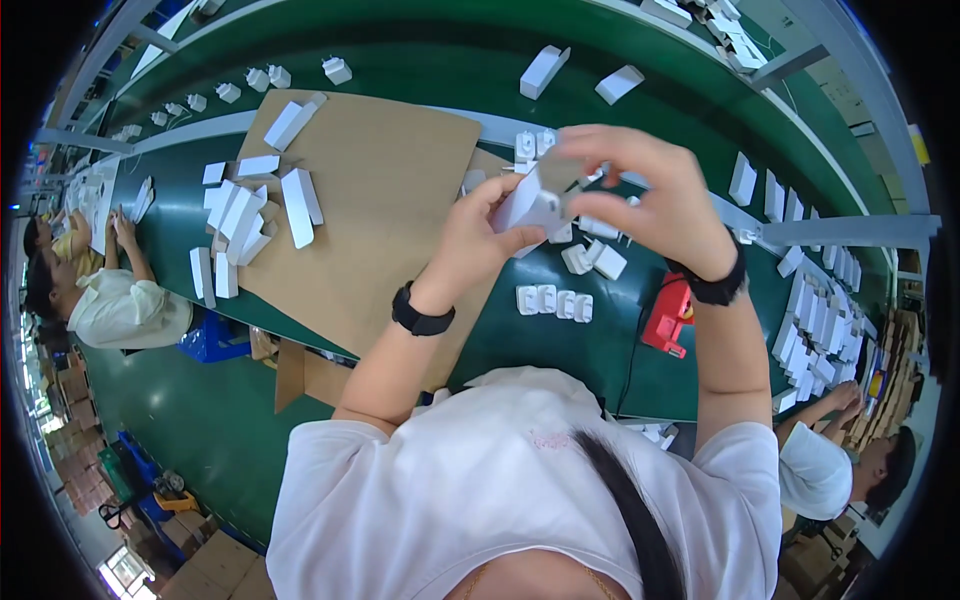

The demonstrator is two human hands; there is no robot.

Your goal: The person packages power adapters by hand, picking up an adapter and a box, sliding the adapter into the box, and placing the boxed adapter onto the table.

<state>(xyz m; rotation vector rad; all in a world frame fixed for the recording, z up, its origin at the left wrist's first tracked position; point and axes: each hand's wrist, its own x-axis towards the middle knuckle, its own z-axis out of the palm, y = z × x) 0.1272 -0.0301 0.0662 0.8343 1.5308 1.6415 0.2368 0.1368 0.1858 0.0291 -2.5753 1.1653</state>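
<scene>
My left hand [478, 240] is closed round a small white box [532, 207], which stands tilted above the green table. A flap at its upper end looks raised. Close beside that end is my right hand [650, 185], thumb and fingers apart. Its fingertips are blurred by motion and touch or nearly touch the flap; I cannot tell which. Below the hands, several white power adapters [555, 302] stand in a short row. More white adapters [595, 258] lie loosely under my right hand, partly hidden by it.
A brown cardboard sheet [375, 200] covers the table's left part, with a heap of white boxes [238, 222] at its edge. At the right lie a red device [668, 315] with a black cord and many white boxes [820, 325]. Co-workers sit at both sides.
</scene>
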